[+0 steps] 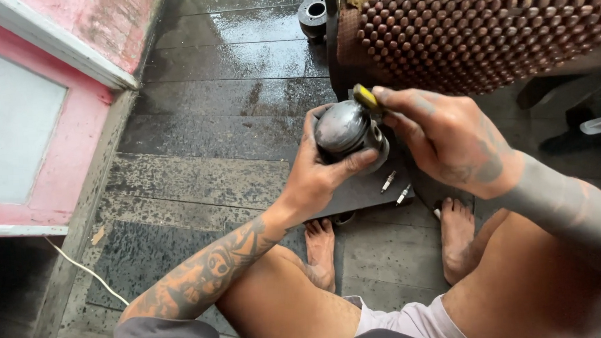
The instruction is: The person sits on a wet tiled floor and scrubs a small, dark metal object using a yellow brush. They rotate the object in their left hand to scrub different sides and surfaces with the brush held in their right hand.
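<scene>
Cupping grey metal part, left hand

No packages, labels, signs or screens were in view anywhere in the scene.

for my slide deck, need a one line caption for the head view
Seated person's left hand grips a grey metal cylinder while right hand presses a yellow tool on it.
</scene>
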